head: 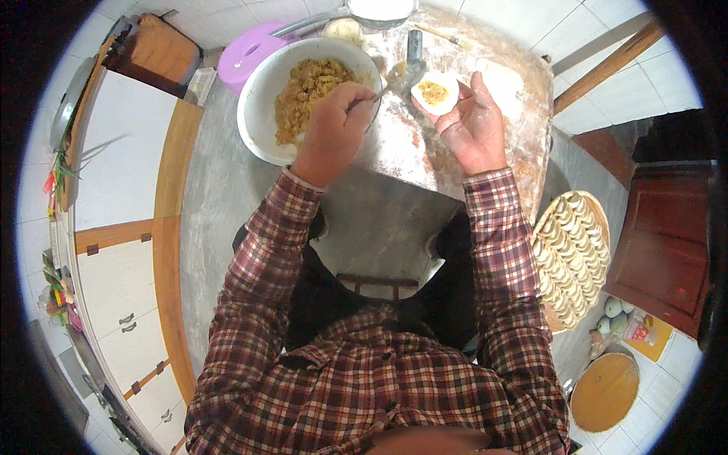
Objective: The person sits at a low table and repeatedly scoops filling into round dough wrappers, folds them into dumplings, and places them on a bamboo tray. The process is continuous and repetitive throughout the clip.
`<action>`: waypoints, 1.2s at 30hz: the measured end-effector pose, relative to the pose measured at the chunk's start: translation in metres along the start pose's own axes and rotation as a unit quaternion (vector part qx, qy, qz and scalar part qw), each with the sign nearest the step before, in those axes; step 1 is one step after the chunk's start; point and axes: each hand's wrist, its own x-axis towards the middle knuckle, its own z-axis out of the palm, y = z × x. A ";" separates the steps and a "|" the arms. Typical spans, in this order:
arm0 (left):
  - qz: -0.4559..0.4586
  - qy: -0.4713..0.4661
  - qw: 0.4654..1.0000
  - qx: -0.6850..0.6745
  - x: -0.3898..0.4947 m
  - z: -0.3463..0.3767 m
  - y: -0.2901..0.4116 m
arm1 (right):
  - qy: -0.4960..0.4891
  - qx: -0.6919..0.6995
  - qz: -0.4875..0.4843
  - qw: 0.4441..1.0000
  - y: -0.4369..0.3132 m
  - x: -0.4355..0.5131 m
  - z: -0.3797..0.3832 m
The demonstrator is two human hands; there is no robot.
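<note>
My left hand [339, 126] grips the handle of a metal spoon [391, 81] above the near right rim of a large white basin [250, 122]. Yellowish-brown chopped filling [307, 85] lies in the basin, partly hidden by this hand. To the right, my right hand [475, 125] is turned palm up, its thumb raised. On its fingers rests a round white dough wrapper [418, 96] with a small heap of filling [433, 93] in its middle. The spoon's tip is just left of the wrapper, apart from it.
The floured table [398, 139] bears a dark cylinder [415, 45], a thin wooden stick [446, 37], pale dough [500, 88] and a dough lump [344, 31]. A purple plastic piece [250, 54] stands behind the basin. Right of my arm, a woven tray [607, 250] holds rows of dumplings [571, 256].
</note>
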 end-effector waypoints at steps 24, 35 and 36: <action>-0.065 0.066 0.993 -0.079 0.008 -0.010 -0.018 | -0.072 -0.160 0.007 0.985 0.015 -0.001 -0.019; -0.004 0.023 0.999 -0.025 -0.007 0.015 0.014 | -0.070 -0.262 -0.001 0.963 0.006 -0.005 -0.007; 0.006 0.023 1.000 -0.019 -0.007 0.017 0.014 | -0.075 -0.299 -0.014 0.951 0.008 -0.004 -0.006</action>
